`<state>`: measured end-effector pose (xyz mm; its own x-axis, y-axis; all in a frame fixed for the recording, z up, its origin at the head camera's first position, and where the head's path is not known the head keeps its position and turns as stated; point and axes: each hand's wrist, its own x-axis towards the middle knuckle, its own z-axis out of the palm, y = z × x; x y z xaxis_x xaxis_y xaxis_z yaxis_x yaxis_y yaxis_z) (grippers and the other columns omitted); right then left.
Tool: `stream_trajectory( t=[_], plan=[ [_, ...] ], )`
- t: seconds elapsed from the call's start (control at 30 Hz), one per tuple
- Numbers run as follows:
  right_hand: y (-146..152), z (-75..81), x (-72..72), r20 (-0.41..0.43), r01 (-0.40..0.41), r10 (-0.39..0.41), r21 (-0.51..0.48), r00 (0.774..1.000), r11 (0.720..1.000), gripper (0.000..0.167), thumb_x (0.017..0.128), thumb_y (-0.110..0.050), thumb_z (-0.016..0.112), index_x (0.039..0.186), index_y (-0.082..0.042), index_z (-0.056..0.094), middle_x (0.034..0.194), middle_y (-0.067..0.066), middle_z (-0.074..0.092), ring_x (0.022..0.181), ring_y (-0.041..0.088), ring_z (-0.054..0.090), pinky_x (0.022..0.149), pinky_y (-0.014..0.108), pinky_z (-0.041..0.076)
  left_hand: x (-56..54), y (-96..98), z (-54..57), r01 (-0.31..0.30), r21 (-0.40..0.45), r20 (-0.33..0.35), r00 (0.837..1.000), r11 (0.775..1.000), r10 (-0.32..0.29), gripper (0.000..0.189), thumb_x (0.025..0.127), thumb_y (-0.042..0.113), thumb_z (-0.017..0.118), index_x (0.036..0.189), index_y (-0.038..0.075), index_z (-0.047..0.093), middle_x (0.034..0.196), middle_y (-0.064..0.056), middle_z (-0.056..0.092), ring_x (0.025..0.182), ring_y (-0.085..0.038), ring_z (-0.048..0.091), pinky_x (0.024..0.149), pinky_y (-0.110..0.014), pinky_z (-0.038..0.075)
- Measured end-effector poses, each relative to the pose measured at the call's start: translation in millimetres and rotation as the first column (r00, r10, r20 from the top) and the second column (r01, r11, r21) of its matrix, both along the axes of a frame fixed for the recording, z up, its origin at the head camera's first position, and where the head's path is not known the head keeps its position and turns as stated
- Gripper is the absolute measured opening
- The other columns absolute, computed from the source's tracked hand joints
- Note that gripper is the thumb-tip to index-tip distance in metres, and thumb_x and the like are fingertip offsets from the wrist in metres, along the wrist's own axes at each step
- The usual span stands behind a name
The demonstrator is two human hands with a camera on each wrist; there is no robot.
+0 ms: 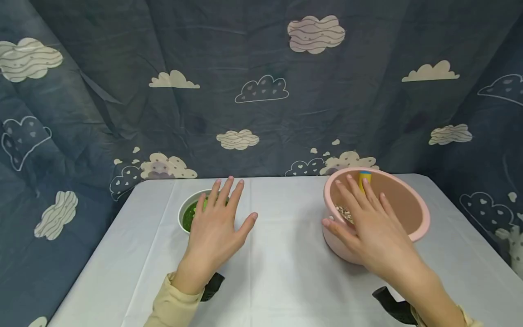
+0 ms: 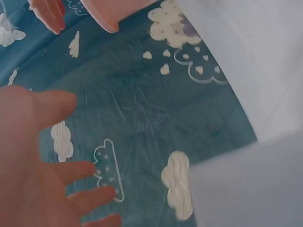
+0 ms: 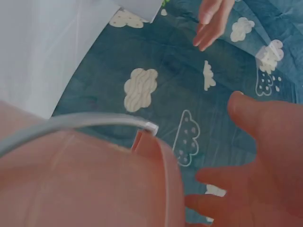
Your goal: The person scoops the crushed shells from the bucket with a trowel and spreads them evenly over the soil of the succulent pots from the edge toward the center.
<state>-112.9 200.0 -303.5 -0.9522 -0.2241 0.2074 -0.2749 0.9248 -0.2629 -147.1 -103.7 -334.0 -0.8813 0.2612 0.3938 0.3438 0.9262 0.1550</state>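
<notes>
Though smooth, round pink pot (image 1: 402, 202), grainy inside

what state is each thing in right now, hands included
left hand: fingers spread, holding nothing
right hand: fingers spread, holding nothing; contact with the bucket unclear
pink bucket: standing, open-topped
pale bits: loose inside the bucket
yellow item with blue end: inside the bucket, partly hidden
white bowl: uncovered, partly hidden, green contents inside
white cloth: spread, lightly creased
cloud-print backdrop: hanging, wrinkled
</notes>
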Motion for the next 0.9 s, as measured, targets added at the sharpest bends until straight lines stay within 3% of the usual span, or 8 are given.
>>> stream_trajectory(
  t=[0.2, 0.4, 0.57, 0.67, 0.73, 0.9],
  plan=[
    [12.7, 1.4, -3.0, 0.026, -0.054, 0.056, -0.044, 0.998, 0.998, 0.083, 0.096, -0.062, 0.046, 0.159, -0.015, 0.018, 0.164, 0.005, 0.000, 0.148, 0.029, -0.010, 0.114, 0.058, -0.009, -7.5, 12.6, -2.4, 0.100, 0.125, 0.070, 0.992, 0.987, -0.109, 0.070, 0.096, 0.055, 0.051, 0.154, 0.020, 0.034, 0.159, -0.003, 0.030, 0.147, -0.025, 0.020, 0.114, -0.051, 0.022],
    [31.3, 0.5, -8.4, -0.098, -0.156, 0.152, -0.034, 0.984, 0.987, 0.078, 0.096, -0.047, 0.060, 0.158, -0.017, 0.023, 0.164, 0.002, 0.008, 0.149, 0.033, 0.006, 0.116, 0.054, -0.004, -13.5, 20.3, -8.1, 0.121, 0.224, 0.076, 0.987, 0.967, -0.141, 0.069, 0.093, 0.054, 0.057, 0.151, 0.021, 0.039, 0.155, 0.000, 0.036, 0.144, -0.021, 0.028, 0.111, -0.050, 0.030],
    [48.0, 0.2, -15.1, -0.193, -0.163, 0.166, 0.028, 0.967, 0.986, 0.079, 0.092, -0.045, 0.067, 0.156, -0.015, 0.030, 0.161, 0.009, 0.022, 0.147, 0.034, 0.016, 0.119, 0.046, 0.000, -18.1, 25.1, -9.2, 0.145, 0.280, 0.078, 0.982, 0.949, -0.173, 0.068, 0.093, 0.052, 0.058, 0.150, 0.021, 0.041, 0.154, 0.002, 0.038, 0.142, -0.017, 0.030, 0.112, -0.045, 0.030],
    [55.7, -0.9, -18.9, -0.251, -0.137, 0.143, 0.044, 0.957, 0.990, 0.079, 0.090, -0.045, 0.069, 0.154, -0.015, 0.034, 0.157, 0.011, 0.031, 0.142, 0.035, 0.028, 0.118, 0.047, 0.009, -21.0, 28.0, -8.9, 0.154, 0.294, 0.092, 0.978, 0.943, -0.188, 0.067, 0.093, 0.052, 0.058, 0.150, 0.022, 0.042, 0.152, 0.002, 0.040, 0.141, -0.016, 0.032, 0.112, -0.042, 0.030],
    [59.5, -1.3, -21.6, -0.264, -0.111, 0.115, 0.032, 0.957, 0.993, 0.080, 0.088, -0.045, 0.072, 0.153, -0.016, 0.036, 0.155, 0.011, 0.035, 0.138, 0.038, 0.034, 0.114, 0.055, 0.020, -22.8, 30.0, -8.8, 0.160, 0.308, 0.119, 0.972, 0.938, -0.205, 0.066, 0.093, 0.052, 0.058, 0.149, 0.023, 0.042, 0.151, 0.003, 0.041, 0.140, -0.017, 0.034, 0.112, -0.041, 0.031],
    [69.4, -2.9, -29.2, -0.229, -0.085, 0.072, -0.049, 0.971, 0.995, 0.078, 0.087, -0.040, 0.075, 0.152, -0.016, 0.038, 0.154, 0.013, 0.037, 0.129, 0.045, 0.042, 0.090, 0.071, 0.040, -27.7, 35.2, -8.9, 0.169, 0.365, 0.195, 0.948, 0.916, -0.252, 0.065, 0.093, 0.055, 0.056, 0.150, 0.026, 0.041, 0.151, 0.008, 0.041, 0.137, -0.016, 0.039, 0.108, -0.041, 0.036]
  ],
)
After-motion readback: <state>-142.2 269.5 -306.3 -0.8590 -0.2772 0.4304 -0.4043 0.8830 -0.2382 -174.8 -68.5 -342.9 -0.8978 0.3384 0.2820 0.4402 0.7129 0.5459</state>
